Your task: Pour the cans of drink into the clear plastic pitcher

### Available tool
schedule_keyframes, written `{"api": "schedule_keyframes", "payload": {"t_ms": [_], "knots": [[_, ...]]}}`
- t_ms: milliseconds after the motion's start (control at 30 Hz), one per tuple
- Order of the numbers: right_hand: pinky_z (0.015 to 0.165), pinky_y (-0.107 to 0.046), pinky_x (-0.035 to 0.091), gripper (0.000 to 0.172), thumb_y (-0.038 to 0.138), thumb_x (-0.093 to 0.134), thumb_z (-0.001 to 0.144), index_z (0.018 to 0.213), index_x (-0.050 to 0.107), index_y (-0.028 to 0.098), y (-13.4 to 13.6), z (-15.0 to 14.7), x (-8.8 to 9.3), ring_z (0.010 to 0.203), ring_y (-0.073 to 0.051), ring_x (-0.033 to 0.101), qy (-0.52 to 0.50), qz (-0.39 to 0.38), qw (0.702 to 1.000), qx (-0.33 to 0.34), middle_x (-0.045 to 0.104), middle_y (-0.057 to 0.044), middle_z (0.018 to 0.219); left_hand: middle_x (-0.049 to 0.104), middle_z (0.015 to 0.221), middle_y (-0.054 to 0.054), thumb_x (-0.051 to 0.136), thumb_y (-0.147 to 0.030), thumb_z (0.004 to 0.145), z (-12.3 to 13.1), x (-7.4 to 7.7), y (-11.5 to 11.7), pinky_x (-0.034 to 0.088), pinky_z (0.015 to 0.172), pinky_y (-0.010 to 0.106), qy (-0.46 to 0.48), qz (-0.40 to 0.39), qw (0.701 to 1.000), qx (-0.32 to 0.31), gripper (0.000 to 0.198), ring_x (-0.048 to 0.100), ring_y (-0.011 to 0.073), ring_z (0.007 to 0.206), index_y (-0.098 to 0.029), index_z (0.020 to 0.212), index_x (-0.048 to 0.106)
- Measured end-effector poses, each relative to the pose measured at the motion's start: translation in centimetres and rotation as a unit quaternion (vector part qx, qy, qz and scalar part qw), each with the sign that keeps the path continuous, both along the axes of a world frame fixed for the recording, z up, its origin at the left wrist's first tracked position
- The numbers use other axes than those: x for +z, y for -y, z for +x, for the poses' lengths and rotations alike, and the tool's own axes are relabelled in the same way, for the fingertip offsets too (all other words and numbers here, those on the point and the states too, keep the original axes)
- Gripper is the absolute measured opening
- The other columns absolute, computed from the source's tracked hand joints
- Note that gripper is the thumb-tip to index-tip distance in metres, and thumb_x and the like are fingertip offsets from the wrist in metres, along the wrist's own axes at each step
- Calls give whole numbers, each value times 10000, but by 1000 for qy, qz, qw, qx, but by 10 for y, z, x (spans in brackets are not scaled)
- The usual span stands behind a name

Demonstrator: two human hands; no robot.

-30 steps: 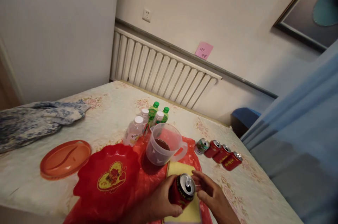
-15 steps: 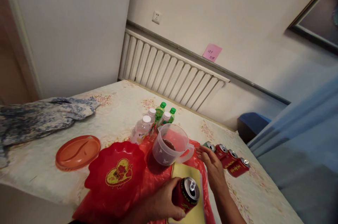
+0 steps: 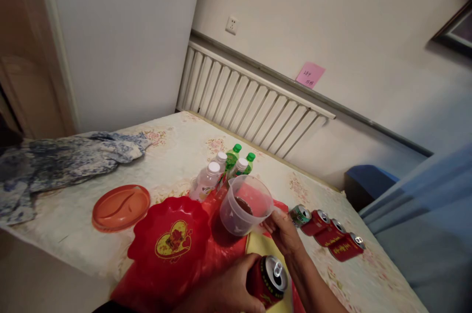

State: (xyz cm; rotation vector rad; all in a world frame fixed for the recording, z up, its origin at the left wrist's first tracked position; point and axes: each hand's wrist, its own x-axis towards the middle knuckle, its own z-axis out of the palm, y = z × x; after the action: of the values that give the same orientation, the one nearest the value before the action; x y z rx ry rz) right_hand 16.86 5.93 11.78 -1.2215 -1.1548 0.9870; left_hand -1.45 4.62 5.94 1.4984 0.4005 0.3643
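My left hand (image 3: 234, 286) is wrapped round an opened red can (image 3: 268, 281), its top tilted toward me, over a yellow pad (image 3: 258, 245). The fingers of my right hand (image 3: 282, 229) are closed on the handle of a clear plastic measuring jug (image 3: 245, 207) with some dark liquid inside. The jug is at the middle of a red plastic sheet (image 3: 217, 259). Left of it is a scalloped red plate (image 3: 142, 254) with a yellow heart print. Behind the jug are bottles with white caps (image 3: 206, 180) and green caps (image 3: 233, 156).
Right of my right hand, a green can (image 3: 300, 214) and three red cans (image 3: 330, 233) stand in a row. An orange divided dish (image 3: 120, 210) and a crumpled patterned cloth (image 3: 84, 158) are at the left. A radiator (image 3: 250, 101) lines the wall.
My right hand has closed on the jug's handle; before, it was open beside it. My left hand still holds the can. The view has shifted, so things appear farther right.
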Motion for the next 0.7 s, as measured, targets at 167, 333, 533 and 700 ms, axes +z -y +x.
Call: {"api": "schedule_keyframes", "payload": {"t_ms": [167, 333, 533, 700], "knots": [[526, -267, 335, 498, 611, 657, 757, 547, 418, 228, -7, -8, 5, 453, -92, 233, -28, 8, 999, 15, 264, 104, 469, 634, 1158, 12, 805, -189, 480, 2, -8, 0, 484, 854, 330, -17, 23, 1000, 3, 746, 601, 260, 1026, -252, 1186, 573], [468, -251, 320, 498, 610, 669, 741, 541, 422, 227, -10, -16, 22, 437, -86, 232, -27, 29, 998, -44, 250, 107, 452, 640, 1158, -1, 817, -184, 478, 2, -10, 2, 484, 866, 333, -11, 39, 999, 4, 770, 613, 240, 987, -280, 1204, 579], [445, -238, 307, 499, 597, 680, 723, 528, 408, 226, 6, -17, 62, 429, -77, 225, -30, 74, 993, -85, 227, 111, 454, 628, 1168, 8, 840, -210, 455, 5, -10, 2, 491, 849, 329, -22, 51, 998, -10, 795, 606, 250, 1010, -270, 1206, 587], [393, -239, 290, 378, 495, 628, 782, 565, 473, 229, 31, 0, 103, 402, -99, 332, 56, 59, 985, -155, 353, 76, 441, 648, 1142, 8, 835, -223, 486, 8, -8, 0, 493, 818, 314, -11, 57, 998, -24, 782, 613, 244, 992, -261, 1224, 579]]}}
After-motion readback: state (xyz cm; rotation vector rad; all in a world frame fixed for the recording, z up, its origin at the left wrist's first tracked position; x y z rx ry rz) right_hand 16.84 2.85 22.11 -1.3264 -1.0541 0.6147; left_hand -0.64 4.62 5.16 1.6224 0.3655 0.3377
